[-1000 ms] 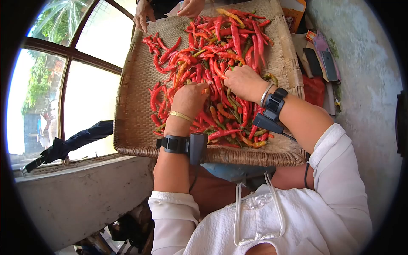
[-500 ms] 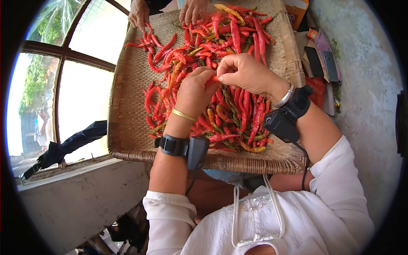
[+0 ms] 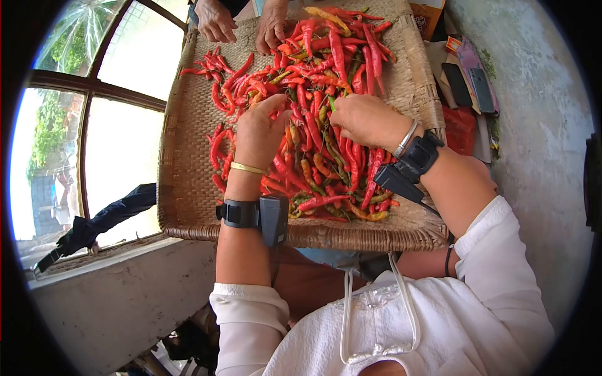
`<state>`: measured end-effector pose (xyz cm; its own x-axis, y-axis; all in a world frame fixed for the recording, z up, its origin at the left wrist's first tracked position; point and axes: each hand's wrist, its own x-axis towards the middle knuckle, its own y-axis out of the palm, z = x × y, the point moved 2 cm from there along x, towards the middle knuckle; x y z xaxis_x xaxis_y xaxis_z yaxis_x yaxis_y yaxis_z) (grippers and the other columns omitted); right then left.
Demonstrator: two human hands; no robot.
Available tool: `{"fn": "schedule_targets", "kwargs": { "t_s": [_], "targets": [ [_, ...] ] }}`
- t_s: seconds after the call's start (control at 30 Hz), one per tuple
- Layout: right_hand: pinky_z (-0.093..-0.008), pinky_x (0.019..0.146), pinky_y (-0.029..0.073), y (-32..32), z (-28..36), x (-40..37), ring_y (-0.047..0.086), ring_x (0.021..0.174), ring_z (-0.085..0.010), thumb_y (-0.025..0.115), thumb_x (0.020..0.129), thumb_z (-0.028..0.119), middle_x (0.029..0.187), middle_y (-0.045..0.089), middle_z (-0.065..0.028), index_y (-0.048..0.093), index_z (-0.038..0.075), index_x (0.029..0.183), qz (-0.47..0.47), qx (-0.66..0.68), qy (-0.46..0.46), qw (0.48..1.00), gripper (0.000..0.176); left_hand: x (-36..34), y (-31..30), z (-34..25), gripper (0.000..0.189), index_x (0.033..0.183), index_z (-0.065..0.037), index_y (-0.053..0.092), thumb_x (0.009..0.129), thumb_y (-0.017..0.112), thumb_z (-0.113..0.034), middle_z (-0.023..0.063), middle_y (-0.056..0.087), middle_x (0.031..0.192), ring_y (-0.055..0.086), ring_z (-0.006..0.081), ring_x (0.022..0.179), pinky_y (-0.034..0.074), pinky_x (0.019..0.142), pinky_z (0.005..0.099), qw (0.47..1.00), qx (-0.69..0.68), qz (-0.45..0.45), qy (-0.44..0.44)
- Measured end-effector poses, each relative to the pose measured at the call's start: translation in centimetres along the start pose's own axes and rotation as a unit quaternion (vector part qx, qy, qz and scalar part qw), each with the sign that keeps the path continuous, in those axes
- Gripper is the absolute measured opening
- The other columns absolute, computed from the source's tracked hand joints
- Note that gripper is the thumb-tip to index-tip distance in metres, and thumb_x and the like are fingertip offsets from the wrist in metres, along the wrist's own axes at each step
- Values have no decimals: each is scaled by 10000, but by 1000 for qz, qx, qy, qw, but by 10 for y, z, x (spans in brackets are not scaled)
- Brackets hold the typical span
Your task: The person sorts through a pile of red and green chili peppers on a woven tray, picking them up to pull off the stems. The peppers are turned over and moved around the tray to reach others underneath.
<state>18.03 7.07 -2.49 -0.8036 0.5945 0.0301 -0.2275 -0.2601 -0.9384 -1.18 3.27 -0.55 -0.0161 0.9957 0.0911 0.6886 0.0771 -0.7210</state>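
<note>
A heap of red, orange and greenish chili peppers (image 3: 320, 163) lies in a woven basket (image 3: 182, 156). My left hand (image 3: 260, 128) is over the left part of the heap, thumb and fingers apart, with nothing visible between them. To its right, my right hand (image 3: 367, 122) is closed near the middle of the heap; a green stem or pepper (image 3: 332, 103) shows at its fingertips. A gap with peppers below separates my two hands.
Across the basket, another person's hands (image 3: 216, 22) hover at its far left edge. Two phones (image 3: 481, 89) lie by the wall at the right. A folded dark umbrella (image 3: 106, 216) rests on the window sill. A red bag (image 3: 459, 130) is beside the basket.
My hands have parted from the red pepper they held together; the left moved left and opened. The other person's left-side hand opened and came forward over the basket.
</note>
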Motion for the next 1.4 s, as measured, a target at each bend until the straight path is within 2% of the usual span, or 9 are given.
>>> {"fn": "schedule_targets", "kwargs": {
  "t_s": [0.07, 0.2, 0.37, 0.7, 0.83, 0.97, 1.1, 1.2, 1.4],
  "targets": [
    [-390, 719, 477, 17, -8, -2, 571, 848, -276, 587, 695, 112, 853, 581, -121, 623, 42, 770, 15, -95, -15, 995, 108, -6, 22, -16, 289, 992, -33, 594, 713, 637, -93, 150, 606, 874, 581, 288, 727, 470, 674, 336, 982, 99, 54, 155],
    [-386, 733, 474, 11, 0, -3, 554, 882, -273, 592, 685, 105, 866, 575, -121, 623, 28, 759, 28, -104, 21, 994, 111, -11, 39, -23, 286, 989, -31, 594, 721, 630, -125, 152, 610, 848, 581, 309, 761, 468, 691, 343, 972, 92, 153, 150],
    [-371, 689, 468, -17, -1, 3, 592, 788, -274, 593, 690, 134, 782, 607, -129, 620, 30, 760, 81, 107, 45, 990, 128, -13, 39, -24, 276, 1016, -4, 578, 808, 603, -183, 69, 614, 714, 582, 125, 601, 481, 570, 269, 972, -69, 224, 30],
    [-240, 480, 430, -32, -23, 7, 518, 523, -81, 577, 806, 168, 623, 554, -31, 594, -7, 810, -53, 503, 119, 854, 177, -14, 36, -25, 230, 864, -1, 598, 843, 574, -229, 24, 585, 652, 513, 69, 531, 423, 485, 223, 912, -271, 267, -152],
    [-297, 555, 460, -36, -33, 6, 572, 602, -165, 603, 771, 189, 669, 587, -88, 610, 18, 821, -139, 351, 129, 917, 178, 4, 3, 1, 255, 854, -15, 561, 868, 536, -269, 43, 618, 735, 504, 42, 527, 409, 468, 177, 901, -389, 81, -174],
    [-390, 643, 472, -22, -27, -2, 595, 765, -302, 590, 704, 113, 743, 605, -143, 618, 50, 810, 10, 120, 51, 991, 127, 18, -12, 25, 377, 1109, 9, 473, 888, 495, -296, 82, 619, 925, 550, 72, 577, 412, 468, 173, 765, -586, -171, -204],
    [-393, 668, 480, -22, -21, -5, 600, 767, -301, 613, 679, 115, 747, 607, -137, 619, 43, 773, 50, 37, 31, 998, 120, 6, 5, 6, 280, 1095, -16, 528, 891, 495, -206, 41, 626, 864, 529, 47, 598, 421, 500, 172, 907, -377, 33, -187],
    [-395, 666, 483, -15, -19, -9, 603, 777, -294, 608, 671, 96, 752, 610, -133, 626, 39, 765, 131, 2, 38, 991, 111, -9, 32, -17, 244, 1007, -46, 584, 803, 596, -178, 59, 609, 799, 548, 135, 597, 447, 528, 235, 985, -62, 157, 23],
    [-391, 674, 476, 4, -15, -24, 600, 794, -267, 580, 668, 71, 764, 620, -113, 638, 46, 746, 39, -93, -40, 994, 100, -24, 46, -27, 255, 916, -63, 605, 672, 638, -131, 106, 571, 874, 574, 298, 791, 472, 689, 372, 958, 148, 220, 114]
  ]
}}
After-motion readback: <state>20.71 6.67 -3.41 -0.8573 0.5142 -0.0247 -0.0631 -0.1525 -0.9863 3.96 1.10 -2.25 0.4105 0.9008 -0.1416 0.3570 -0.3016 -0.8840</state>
